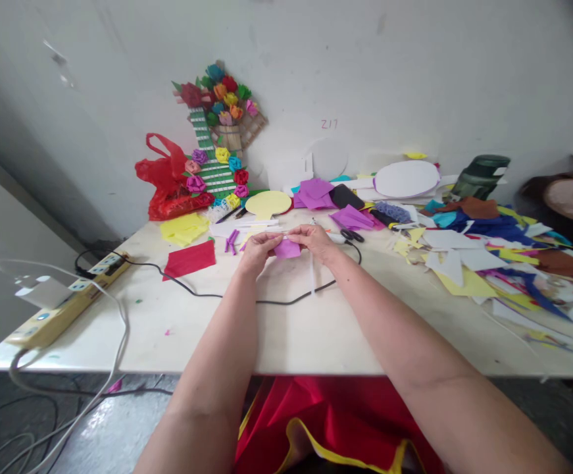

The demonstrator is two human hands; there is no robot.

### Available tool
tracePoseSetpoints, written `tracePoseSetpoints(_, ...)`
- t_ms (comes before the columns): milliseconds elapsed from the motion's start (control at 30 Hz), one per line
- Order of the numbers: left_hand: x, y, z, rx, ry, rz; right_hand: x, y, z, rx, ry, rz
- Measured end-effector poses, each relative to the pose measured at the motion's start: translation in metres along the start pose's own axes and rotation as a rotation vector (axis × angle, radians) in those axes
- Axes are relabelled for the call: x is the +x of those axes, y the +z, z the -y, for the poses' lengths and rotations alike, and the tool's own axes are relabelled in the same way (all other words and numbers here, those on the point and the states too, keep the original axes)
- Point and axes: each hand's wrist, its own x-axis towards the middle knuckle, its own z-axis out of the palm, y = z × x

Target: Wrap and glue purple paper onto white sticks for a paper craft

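Both hands meet over the middle of the table, holding a small purple paper piece (287, 248) between them. My left hand (260, 251) pinches its left side with thumb and fingers. On the right side, my right hand (312, 239) has its fingers closed on the same piece. Small rolled purple pieces (231, 241) lie left of my left hand. Beyond the hands are a pale yellow oval (268, 204) and a stack of purple sheets (314, 193). Black-handled scissors (352, 235) rest just right of my right hand.
A black cable (276, 302) crosses the table (310, 342). To the left are red cloth-like paper (190, 259), yellow paper (184, 228) and a power strip (69, 306). Paper flowers (222, 99) stand behind. Scraps (464, 250) and a green bottle (481, 178) lie at right.
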Motion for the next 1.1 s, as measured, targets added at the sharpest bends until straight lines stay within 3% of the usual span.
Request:
tracePoseSetpoints(333, 0.0007, 0.0012, -0.0009, -0.067, -0.011, -0.029, -0.0016, 0.0022, 0.0034, 0.1, 0.032, -0.01)
tracePoseSetpoints(733, 0.0018, 0.0002, 0.0008, -0.089, -0.015, -0.008, -0.001, 0.0002, 0.0013, 0.043, -0.007, -0.018)
tracePoseSetpoints(900, 0.0021, 0.0009, 0.0007, -0.045, -0.018, -0.007, -0.0036, -0.0024, 0.0049, 0.032, -0.025, 0.034)
tracePoseSetpoints(1100, -0.0003, 0.0064, -0.0034, 0.013, -0.024, -0.049, -0.0024, -0.0023, 0.0055, -0.024, -0.023, -0.039)
